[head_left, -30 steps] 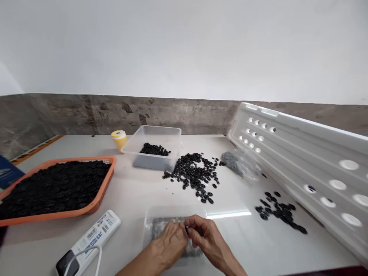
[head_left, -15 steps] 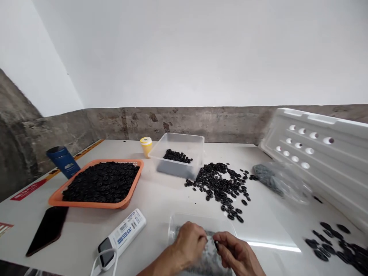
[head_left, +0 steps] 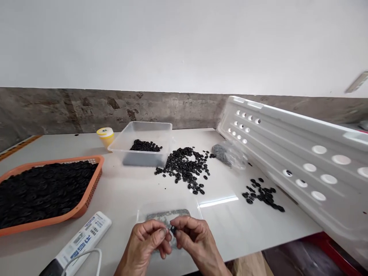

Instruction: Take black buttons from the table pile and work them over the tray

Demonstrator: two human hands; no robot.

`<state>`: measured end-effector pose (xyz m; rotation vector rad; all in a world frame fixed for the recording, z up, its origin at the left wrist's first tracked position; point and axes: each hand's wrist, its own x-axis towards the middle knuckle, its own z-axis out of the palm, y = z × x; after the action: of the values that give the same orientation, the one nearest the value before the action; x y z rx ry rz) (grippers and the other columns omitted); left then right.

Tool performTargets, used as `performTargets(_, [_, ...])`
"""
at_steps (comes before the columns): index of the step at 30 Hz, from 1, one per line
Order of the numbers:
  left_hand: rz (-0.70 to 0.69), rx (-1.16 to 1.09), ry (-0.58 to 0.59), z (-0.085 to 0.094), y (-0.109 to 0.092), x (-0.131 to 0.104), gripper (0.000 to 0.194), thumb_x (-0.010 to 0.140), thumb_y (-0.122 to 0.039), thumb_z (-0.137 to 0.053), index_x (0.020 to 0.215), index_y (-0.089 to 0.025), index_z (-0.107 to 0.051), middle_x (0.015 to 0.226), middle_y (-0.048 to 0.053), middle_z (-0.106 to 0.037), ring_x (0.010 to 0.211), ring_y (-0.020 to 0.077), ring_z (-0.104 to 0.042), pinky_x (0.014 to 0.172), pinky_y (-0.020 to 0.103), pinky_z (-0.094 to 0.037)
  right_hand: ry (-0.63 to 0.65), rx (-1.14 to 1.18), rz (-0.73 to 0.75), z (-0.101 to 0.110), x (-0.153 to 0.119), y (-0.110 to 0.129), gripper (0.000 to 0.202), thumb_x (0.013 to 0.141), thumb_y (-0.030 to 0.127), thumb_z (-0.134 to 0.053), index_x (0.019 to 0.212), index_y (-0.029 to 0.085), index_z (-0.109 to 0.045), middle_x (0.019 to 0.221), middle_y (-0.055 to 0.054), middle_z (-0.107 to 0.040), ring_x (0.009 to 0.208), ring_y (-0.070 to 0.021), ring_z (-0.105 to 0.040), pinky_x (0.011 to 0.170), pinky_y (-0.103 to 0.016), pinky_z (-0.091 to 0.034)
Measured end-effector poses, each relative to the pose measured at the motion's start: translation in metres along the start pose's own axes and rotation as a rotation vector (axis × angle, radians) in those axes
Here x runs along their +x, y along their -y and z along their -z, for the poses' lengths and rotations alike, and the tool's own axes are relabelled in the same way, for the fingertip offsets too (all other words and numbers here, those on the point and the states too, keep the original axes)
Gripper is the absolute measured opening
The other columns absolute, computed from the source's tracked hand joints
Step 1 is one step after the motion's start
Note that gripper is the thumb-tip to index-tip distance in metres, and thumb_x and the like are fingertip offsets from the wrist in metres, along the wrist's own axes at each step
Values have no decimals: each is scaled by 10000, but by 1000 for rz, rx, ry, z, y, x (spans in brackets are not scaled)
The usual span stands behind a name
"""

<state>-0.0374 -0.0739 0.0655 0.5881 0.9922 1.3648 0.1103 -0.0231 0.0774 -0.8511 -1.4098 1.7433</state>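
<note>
The right hand (head_left: 198, 239) grasps a small black piece (head_left: 173, 229) between thumb and forefinger. The left hand (head_left: 145, 243) has its thumb and fingertips drawn together just beside it; whether they pinch something too small to make out, I cannot tell.

The black piece is above a clear plastic container (head_left: 140, 215) at the near side of the tabletop (head_left: 126, 195). It is dark and small, with a pale spot on the face turned to the camera; the fingers cover part of its outline. Below the hands, the container holds a layer of tiny grey parts (head_left: 181, 212), too fine to tell apart.

Farther back, loose black rings (head_left: 186, 165) lie in a spread heap, flat and oval to the eye, dark with a slight sheen, many with an opening in the middle. A smaller group of black pieces (head_left: 264, 195) lies to the right, some overlapping. More black pieces fill an orange basket (head_left: 93, 188) on the left, heaped close together.
</note>
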Motion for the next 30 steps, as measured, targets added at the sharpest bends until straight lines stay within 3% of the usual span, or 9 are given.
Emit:
performTargets(5, [-23,10,-91,5,8,-3,267,620,-385,-827,655,-132,-747,570,54,-708,442,133,-616,422,201,-427,-12,-60,15,-3,-5,-3,117,772,239,-643,837,142,-640,612,14,-556,530,-98,-487,534,-220,-400])
performTargets(10, [-41,110,-91,9,17,-5,272,630,-402,-819,676,-141,-762,485,47,-689,424,121,-584,437,204,-448,-37,-445,205,-4,-7,-3,133,775,104,-570,786,152,-693,659,-26,-609,608,-140,-569,593,-238,-438])
performTargets(13, [-77,150,-142,5,19,-7,275,640,-411,-804,637,-142,-747,451,34,-664,400,98,-542,423,183,-429,-26,-508,274,-4,-6,-2,156,790,101,-566,791,168,-707,655,-25,-620,602,-137,-583,578,-224,-439])
performTargets(18, [-120,142,-241,-7,21,-10,257,633,-389,-792,589,-147,-718,398,13,-624,371,81,-496,405,161,-408,-56,-274,178,-7,-7,-19,158,827,260,-607,936,159,-661,686,-26,-598,600,-142,-570,571,-247,-460])
performTargets(21, [-149,126,-310,-11,24,-11,230,616,-362,-797,581,-153,-709,394,-2,-611,378,79,-492,415,155,-412,-81,-105,109,-11,-7,-33,253,838,398,-616,875,149,-629,607,-6,-556,548,-135,-545,541,-251,-467])
performTargets(26, [-202,146,-395,-15,27,-14,225,612,-377,-792,611,-164,-719,421,-14,-616,397,79,-489,430,149,-415,-169,-100,234,-19,-8,-41,306,776,470,-673,755,166,-645,736,-47,-578,647,-163,-556,587,-277,-487])
performTargets(30, [-222,182,-344,-16,25,-19,196,649,-362,-757,628,-172,-714,428,-19,-600,406,90,-487,429,157,-423,-196,-156,382,-24,-10,-37,216,853,408,-603,819,202,-657,768,-46,-585,709,-175,-561,653,-294,-475])
